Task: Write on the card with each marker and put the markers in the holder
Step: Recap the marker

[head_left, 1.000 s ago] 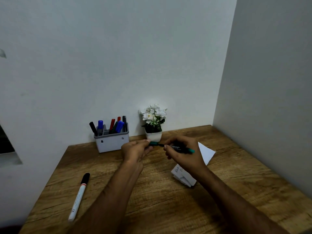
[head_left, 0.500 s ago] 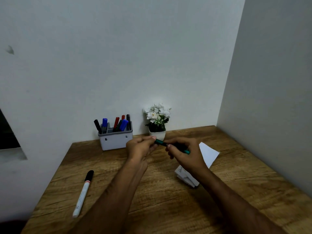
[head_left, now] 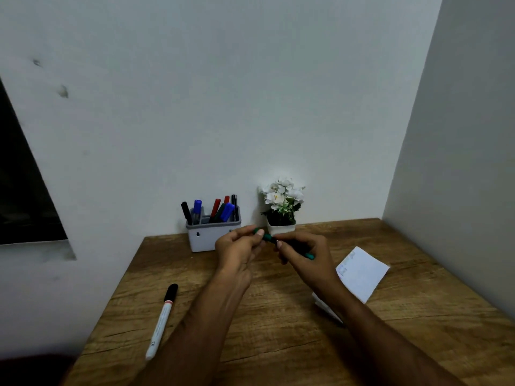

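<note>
holder far left already has several markers. my left hand pinches the green cap, right hand grips the green marker; white marker near left waits.

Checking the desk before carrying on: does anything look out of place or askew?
One white marker with a black cap lies loose on the wooden desk, apart from the grey holder. The card lies askew with folded paper under it.

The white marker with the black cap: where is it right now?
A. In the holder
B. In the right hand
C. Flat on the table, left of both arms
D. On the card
C: the white marker lies flat on the table, untouched.
</note>
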Available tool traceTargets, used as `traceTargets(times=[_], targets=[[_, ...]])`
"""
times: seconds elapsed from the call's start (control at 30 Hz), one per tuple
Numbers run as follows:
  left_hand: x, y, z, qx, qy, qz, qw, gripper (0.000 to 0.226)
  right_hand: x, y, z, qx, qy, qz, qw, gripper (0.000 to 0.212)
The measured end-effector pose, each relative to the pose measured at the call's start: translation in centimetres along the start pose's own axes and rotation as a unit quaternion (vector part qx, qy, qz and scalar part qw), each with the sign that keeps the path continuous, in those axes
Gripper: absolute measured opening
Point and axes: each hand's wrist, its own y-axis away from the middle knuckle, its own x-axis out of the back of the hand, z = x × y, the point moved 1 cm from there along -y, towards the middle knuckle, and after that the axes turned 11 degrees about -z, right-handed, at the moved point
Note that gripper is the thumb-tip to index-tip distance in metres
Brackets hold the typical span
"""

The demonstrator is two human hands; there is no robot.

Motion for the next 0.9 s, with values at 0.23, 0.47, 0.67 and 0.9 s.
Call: traceTargets(times=[0.23, 0.47, 0.67, 0.9], targets=[[1.8, -1.3, 3.4, -0.084, -0.021, 0.042, 0.995, 0.033, -1.4, -2.5, 1.0, -0.035, 0.025, -0.040, 0.998, 0.039], [1.1, -2.7, 9.8, -0.341, -0.329, 0.067, 0.878, 0.032, -2.5, -4.2, 2.2, -0.075, 0.122, -0.053, 0.988, 0.038], [-0.8, -5.5, 11.8, -0.405, -0.392, 0.030, 0.825, 0.033, -3.2, -5.0, 2.6, -0.076, 0.142, -0.060, 0.985, 0.032], [-0.5, -8.6, 10.5, -0.395, -0.444, 0.027, 0.804, 0.031, -3.1, -6.0, 3.2, -0.072, 0.140, -0.061, 0.986, 0.030]])
